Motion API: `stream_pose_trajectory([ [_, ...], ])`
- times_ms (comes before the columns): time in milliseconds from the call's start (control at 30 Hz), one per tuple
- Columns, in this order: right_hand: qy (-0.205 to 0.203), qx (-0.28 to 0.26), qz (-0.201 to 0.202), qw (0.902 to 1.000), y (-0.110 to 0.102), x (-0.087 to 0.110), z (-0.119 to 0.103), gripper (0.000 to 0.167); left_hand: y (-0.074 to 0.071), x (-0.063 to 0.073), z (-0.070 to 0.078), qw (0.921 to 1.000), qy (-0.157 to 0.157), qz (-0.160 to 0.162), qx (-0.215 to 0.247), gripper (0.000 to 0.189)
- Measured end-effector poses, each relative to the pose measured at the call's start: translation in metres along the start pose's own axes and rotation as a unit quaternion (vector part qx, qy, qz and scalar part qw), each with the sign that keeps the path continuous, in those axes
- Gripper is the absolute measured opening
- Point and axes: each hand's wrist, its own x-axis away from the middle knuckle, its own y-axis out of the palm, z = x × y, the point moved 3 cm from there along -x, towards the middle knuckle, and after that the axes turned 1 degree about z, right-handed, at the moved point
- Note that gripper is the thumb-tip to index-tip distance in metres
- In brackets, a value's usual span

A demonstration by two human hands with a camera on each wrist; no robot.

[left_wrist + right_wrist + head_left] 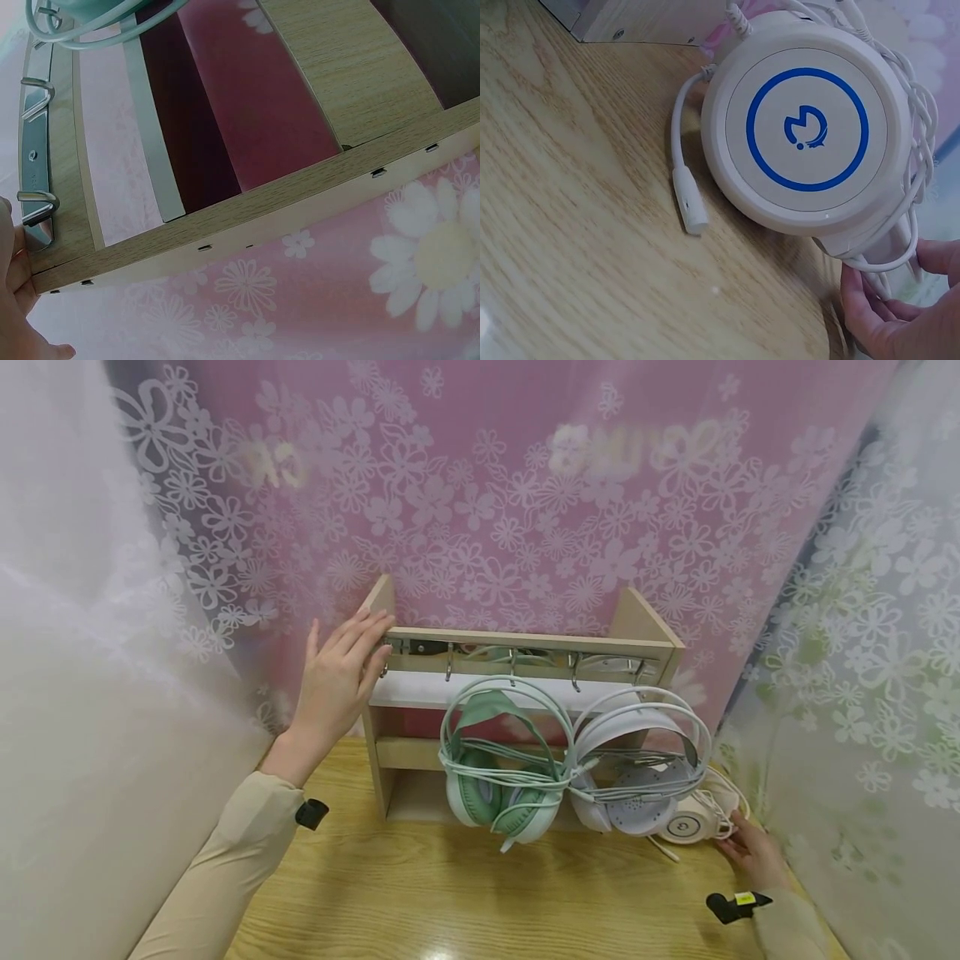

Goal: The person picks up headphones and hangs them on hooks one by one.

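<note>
My left hand [337, 672] rests on the top left corner of a wooden rack [525, 639], fingers stretched over the edge and thumb by the end hook [37, 206]. A green headset [487, 714] and a white headset [637, 727] hang from the rack's front, cables looped round them. Low at the right, my right hand [753, 852] pinches the band end of another white headset [806, 131], with coiled cable under the fingers. This headset's round earcup shows a blue ring and logo. Its short microphone boom [686, 195] sticks out over the table.
The rack stands on a wood-grain table [450, 893]. Several metal hooks [450, 662] line its top rail. A pink flowered curtain [480, 485] hangs behind, with pale sheets at both sides; the right sheet [847, 760] is close to my right hand.
</note>
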Motion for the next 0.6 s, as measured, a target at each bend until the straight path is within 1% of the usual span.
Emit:
stream_pose_trajectory([
  [100, 0.002, 0.005, 0.005, 1.0000, -0.003, 0.000, -0.002, 0.037, -0.001, -0.001, 0.000, 1.0000, -0.001, 0.001, -0.001, 0.039],
  [267, 0.012, 0.003, -0.004, 0.9999, -0.006, 0.002, -0.003, 0.038, -0.003, -0.001, 0.001, 1.0000, -0.003, 0.002, 0.001, 0.039],
  [433, -0.005, 0.024, 0.002, 0.9997, -0.008, 0.006, -0.002, 0.037, -0.002, -0.002, 0.000, 1.0000, -0.002, 0.004, 0.003, 0.039],
  [600, -0.019, 0.062, 0.013, 0.9978, -0.011, 0.011, -0.001, 0.035, -0.001, -0.002, 0.001, 1.0000, 0.000, 0.005, 0.004, 0.039],
])
